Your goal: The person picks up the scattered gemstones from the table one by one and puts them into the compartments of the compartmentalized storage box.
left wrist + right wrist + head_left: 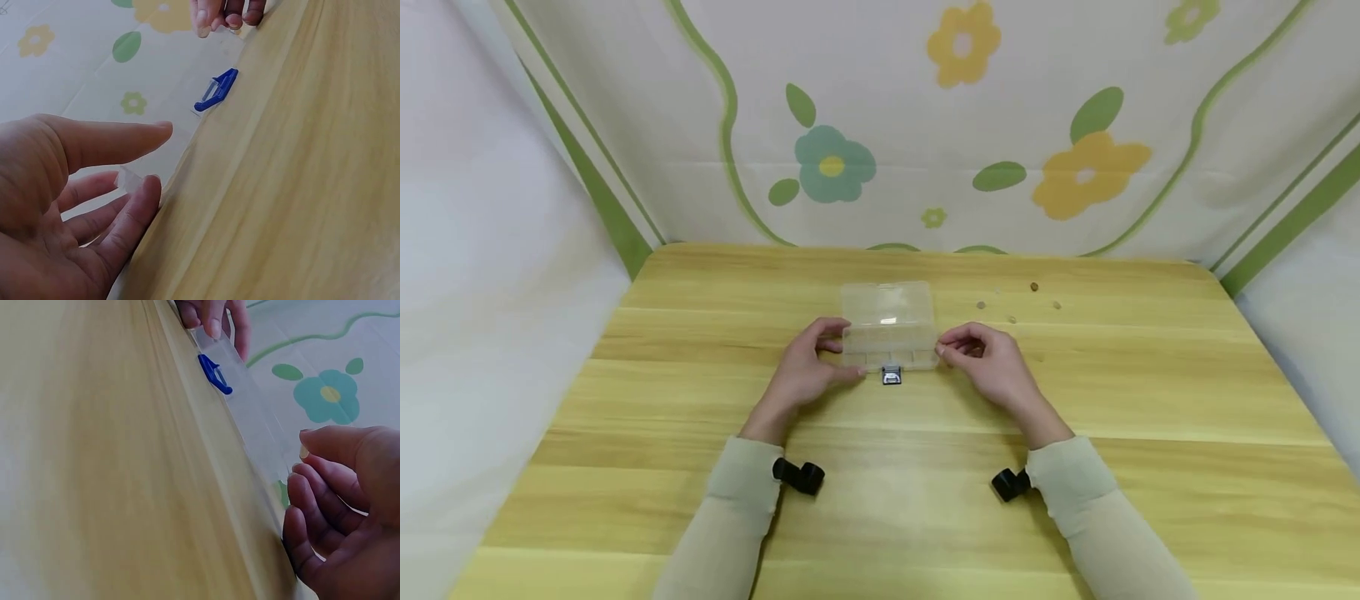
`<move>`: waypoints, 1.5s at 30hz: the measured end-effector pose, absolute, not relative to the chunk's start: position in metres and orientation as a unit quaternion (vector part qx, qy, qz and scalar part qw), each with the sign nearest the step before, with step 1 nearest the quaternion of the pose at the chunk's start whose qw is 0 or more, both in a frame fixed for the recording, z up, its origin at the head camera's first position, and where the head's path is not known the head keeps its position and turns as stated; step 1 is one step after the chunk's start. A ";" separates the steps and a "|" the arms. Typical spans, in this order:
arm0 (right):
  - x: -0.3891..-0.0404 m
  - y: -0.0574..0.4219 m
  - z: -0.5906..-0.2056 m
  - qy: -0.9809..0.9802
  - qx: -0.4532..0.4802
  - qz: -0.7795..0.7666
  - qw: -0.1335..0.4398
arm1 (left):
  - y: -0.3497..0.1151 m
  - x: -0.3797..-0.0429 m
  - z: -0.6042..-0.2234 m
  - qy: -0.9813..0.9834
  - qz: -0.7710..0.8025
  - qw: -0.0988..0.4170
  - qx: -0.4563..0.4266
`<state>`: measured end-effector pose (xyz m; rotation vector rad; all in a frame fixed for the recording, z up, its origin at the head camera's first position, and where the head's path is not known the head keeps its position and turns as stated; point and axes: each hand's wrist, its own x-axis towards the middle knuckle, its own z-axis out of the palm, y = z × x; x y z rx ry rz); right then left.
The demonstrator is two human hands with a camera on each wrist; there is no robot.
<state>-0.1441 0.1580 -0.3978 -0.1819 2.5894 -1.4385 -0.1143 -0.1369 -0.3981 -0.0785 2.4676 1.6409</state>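
Observation:
A clear plastic compartment box (pixel 891 337) stands on the table with its lid (pixel 887 302) raised toward the back. A blue latch (pixel 891 375) hangs at the middle of its front side. At the box's left end my left hand (pixel 808 362) grips it, thumb at the front corner and fingers along the side. My right hand (pixel 988 362) is at the opposite end, its thumb and index finger pinching right at the edge. The right wrist view shows its other fingers (pixel 312 509) curled beside the box. Clear plastic is faint against the fingers in both wrist views.
Several small pieces lie loose at the back right, among them a brown one (pixel 1033 287) and a greyish one (pixel 981 305). The wooden table (pixel 895 500) meets a flowered cloth (pixel 880 200) at its back edge. Black wrist cameras (pixel 801 477) sit at both cuffs.

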 end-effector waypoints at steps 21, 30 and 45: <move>-0.140 0.156 -0.402 0.868 -0.076 -0.483 0.083 | -0.133 -0.116 -0.397 0.820 0.565 0.092 -0.019; -0.141 0.154 -0.408 0.868 -0.072 -0.483 0.087 | -0.136 -0.114 -0.400 0.821 0.563 0.093 -0.029; -0.141 0.155 -0.407 0.867 -0.069 -0.486 0.091 | -0.135 -0.115 -0.399 0.814 0.571 0.098 -0.040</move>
